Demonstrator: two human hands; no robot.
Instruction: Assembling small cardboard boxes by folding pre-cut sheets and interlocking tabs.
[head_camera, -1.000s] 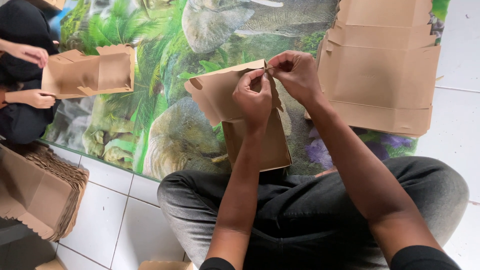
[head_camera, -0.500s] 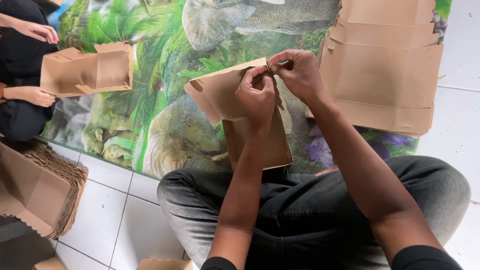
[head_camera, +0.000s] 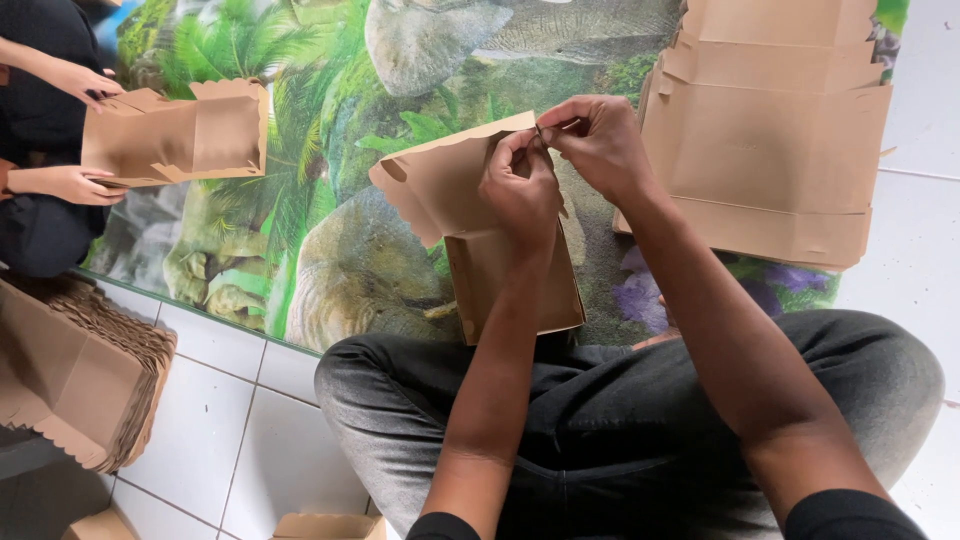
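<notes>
A brown cardboard box blank (head_camera: 480, 230) was held above the lap, over the edge of a mat printed with jungle plants and animals (head_camera: 330, 200); its upper panel with the scalloped edge was tilted up and to the left, while its lower panel hung down toward the knees; the left hand (head_camera: 520, 185) was closed in a pinch on the top corner of the blank, and the right hand (head_camera: 600, 140) was pinched narrow on the same corner from the other side, fingertips almost meeting; whether a tab was gripped between them could not be told; the fold would be judged best made with the crease kept straight and both pinches held close to the corner, so that the card was not torn or bowed; a stack of flat blanks (head_camera: 770, 130) was laid to the right on the mat; another stack (head_camera: 80, 380) was set on the tiled floor at left; another person's hands (head_camera: 75, 130) were busy with a part-folded box (head_camera: 180, 135).
</notes>
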